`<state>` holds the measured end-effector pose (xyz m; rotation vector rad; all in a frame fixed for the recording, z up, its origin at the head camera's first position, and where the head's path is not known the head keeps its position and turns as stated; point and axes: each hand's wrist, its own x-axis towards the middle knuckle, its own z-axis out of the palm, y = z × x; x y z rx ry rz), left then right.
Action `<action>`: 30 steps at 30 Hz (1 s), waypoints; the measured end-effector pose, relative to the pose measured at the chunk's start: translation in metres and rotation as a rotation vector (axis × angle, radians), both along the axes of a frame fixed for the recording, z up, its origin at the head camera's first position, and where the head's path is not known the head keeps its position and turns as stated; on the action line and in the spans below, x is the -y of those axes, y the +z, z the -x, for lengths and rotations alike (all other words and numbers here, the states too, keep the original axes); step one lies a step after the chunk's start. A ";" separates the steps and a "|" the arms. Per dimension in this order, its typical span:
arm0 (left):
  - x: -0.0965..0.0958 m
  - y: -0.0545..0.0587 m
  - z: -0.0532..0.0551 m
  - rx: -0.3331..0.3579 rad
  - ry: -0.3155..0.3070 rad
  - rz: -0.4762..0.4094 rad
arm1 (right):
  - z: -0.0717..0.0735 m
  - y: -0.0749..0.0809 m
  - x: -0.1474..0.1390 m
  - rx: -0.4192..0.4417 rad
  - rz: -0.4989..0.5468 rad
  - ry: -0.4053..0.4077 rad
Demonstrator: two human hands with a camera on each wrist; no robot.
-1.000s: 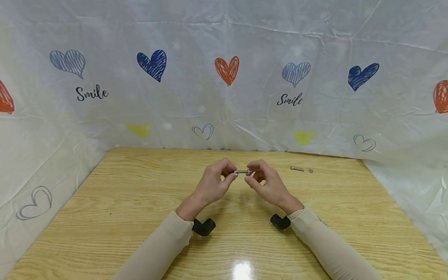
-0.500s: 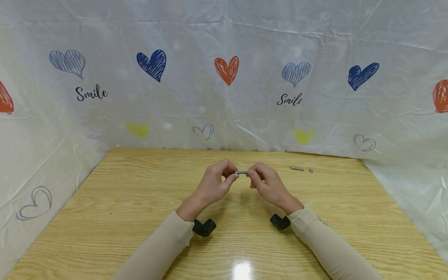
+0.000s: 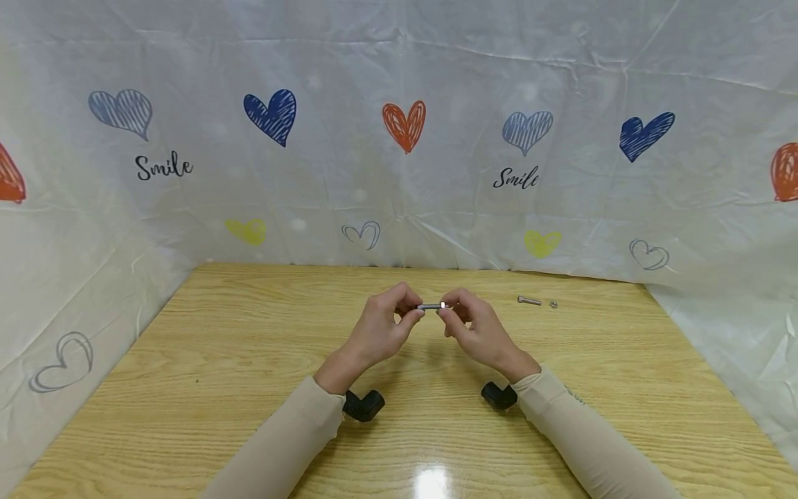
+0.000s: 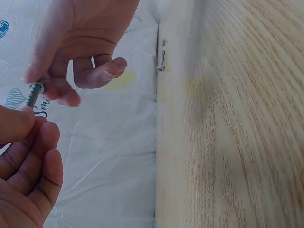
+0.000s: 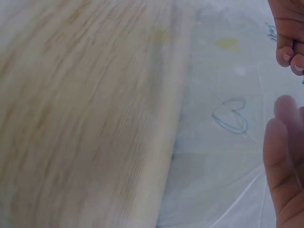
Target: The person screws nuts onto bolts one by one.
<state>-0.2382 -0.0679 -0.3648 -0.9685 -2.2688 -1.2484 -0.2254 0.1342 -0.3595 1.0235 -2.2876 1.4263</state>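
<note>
My left hand (image 3: 382, 324) pinches one end of a metal bolt (image 3: 430, 306) between thumb and fingertips, above the middle of the table. The bolt lies level in the head view, its threaded shank (image 4: 31, 99) bare between the hands in the left wrist view. A hex nut (image 3: 443, 305) sits on the end toward the right. Thumb and index finger of my right hand (image 3: 481, 331) hold that nut from either side, its other fingers loosely bent. The bolt's gripped end is hidden by left fingertips. In the right wrist view neither bolt nor nut can be made out.
Another bolt (image 3: 529, 300) and a loose nut (image 3: 553, 304) lie on the wooden table (image 3: 249, 360) to the right, near its back edge. A white sheet (image 3: 324, 173) printed with hearts hangs behind and at the sides.
My right thumb and fingers opened off the nut a second ago, closed over it, then shifted so the nut shows again. The left hand and bolt stay in place.
</note>
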 end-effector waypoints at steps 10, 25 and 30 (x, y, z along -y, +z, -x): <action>0.000 0.001 0.000 -0.004 0.003 -0.002 | -0.001 0.002 -0.002 0.007 -0.017 -0.019; 0.000 0.001 0.001 -0.012 -0.002 -0.007 | 0.002 -0.001 -0.001 0.013 0.007 -0.003; 0.000 0.000 0.001 -0.013 -0.002 -0.001 | 0.000 0.000 -0.002 0.022 -0.009 -0.012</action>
